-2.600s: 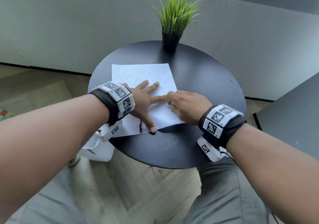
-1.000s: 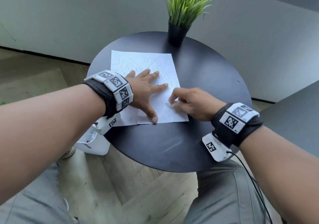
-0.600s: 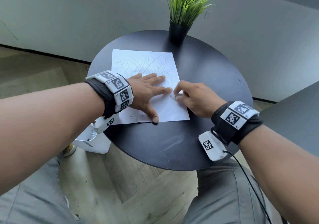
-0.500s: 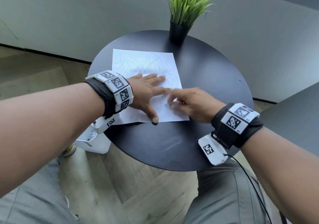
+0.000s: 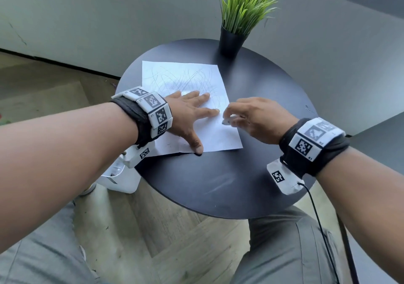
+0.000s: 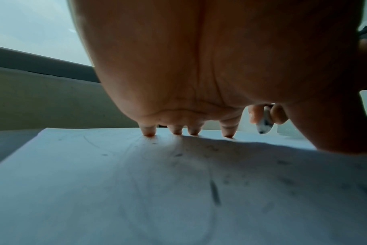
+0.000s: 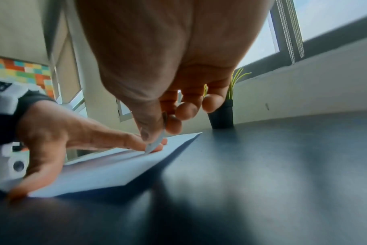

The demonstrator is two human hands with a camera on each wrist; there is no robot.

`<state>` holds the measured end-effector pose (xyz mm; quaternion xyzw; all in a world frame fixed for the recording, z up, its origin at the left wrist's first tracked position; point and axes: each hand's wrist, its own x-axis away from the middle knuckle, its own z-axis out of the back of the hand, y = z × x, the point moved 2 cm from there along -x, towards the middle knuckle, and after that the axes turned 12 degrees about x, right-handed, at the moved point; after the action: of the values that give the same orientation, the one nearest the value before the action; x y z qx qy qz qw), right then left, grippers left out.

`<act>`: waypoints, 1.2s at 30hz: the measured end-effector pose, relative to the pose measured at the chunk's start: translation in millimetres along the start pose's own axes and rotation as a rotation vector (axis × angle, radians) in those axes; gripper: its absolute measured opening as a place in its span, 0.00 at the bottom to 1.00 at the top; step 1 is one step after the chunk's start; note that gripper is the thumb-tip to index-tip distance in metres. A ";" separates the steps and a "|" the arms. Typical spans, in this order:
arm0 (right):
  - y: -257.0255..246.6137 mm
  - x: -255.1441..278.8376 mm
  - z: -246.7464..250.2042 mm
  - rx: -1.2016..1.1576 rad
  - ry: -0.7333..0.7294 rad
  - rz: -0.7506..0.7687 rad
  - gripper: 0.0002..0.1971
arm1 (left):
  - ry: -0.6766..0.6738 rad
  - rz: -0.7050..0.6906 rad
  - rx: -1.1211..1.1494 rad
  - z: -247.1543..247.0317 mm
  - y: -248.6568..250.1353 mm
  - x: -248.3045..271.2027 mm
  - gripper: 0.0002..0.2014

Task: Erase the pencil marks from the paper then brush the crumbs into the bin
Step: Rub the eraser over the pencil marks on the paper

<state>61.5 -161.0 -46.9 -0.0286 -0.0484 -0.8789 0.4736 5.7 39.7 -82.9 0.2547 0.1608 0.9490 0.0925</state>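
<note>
A white sheet of paper [image 5: 183, 80] with grey pencil scribbles on its far half lies on the round black table [image 5: 218, 181]. My left hand [image 5: 192, 113] lies flat on the sheet, fingers spread, thumb at the near edge, pressing it down. My right hand [image 5: 231, 119] pinches a small white eraser [image 5: 227, 121] between thumb and fingers, its tip touching the paper's right edge beside my left index finger. The left wrist view shows the eraser [image 6: 263, 123] smudged dark, beyond my fingertips [image 6: 149, 131]. Seen from the right wrist, the eraser [image 7: 155, 142] meets the paper [image 7: 107, 170].
A black pot with green grass-like plant [image 5: 232, 41] stands at the table's far edge. A white bin [image 5: 120, 178] sits on the wooden floor under the table's left rim, mostly hidden by my left arm. A dark surface [image 5: 382, 143] lies to the right.
My right hand has been moving the eraser back and forth near the paper's right edge and now sits slightly farther up. My left hand stays pressed flat on the sheet.
</note>
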 end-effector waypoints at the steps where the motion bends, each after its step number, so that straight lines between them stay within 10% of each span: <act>1: 0.3 1.8 -3.2 0.017 0.014 0.002 0.08 | 0.002 0.002 -0.006 0.0 0.2 0.0 0.60; 10: -29.9 5.7 -19.8 -0.106 0.051 0.063 0.05 | 0.039 -0.013 -0.013 -3.1 2.2 3.0 0.58; 14: -4.5 6.2 -17.2 -0.278 -0.039 -0.190 0.08 | 0.018 0.004 -0.031 -3.6 0.4 0.3 0.59; 19: -22.3 9.0 -19.9 -0.312 -0.155 0.000 0.05 | 0.017 0.010 -0.032 -3.7 1.8 1.7 0.59; 24: -9.9 4.5 -17.6 -0.238 -0.023 -0.169 0.05 | 0.001 0.015 -0.029 -2.7 2.3 2.8 0.59; 28: -34.9 10.1 -19.3 -0.325 -0.203 0.082 0.06 | -0.010 0.033 -0.045 -2.5 2.5 1.6 0.60; 33: -13.9 0.3 -18.3 -0.212 -0.003 -0.186 0.06 | -0.017 0.035 -0.030 -1.9 2.9 2.2 0.59; 36: -27.0 4.7 -19.3 -0.291 -0.112 -0.012 0.06 | -0.008 0.038 -0.039 -2.9 3.1 1.5 0.59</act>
<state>36.3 -152.3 -67.2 -0.1455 0.0529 -0.8766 0.4556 2.6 36.5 -83.5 0.2595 0.1372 0.9526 0.0800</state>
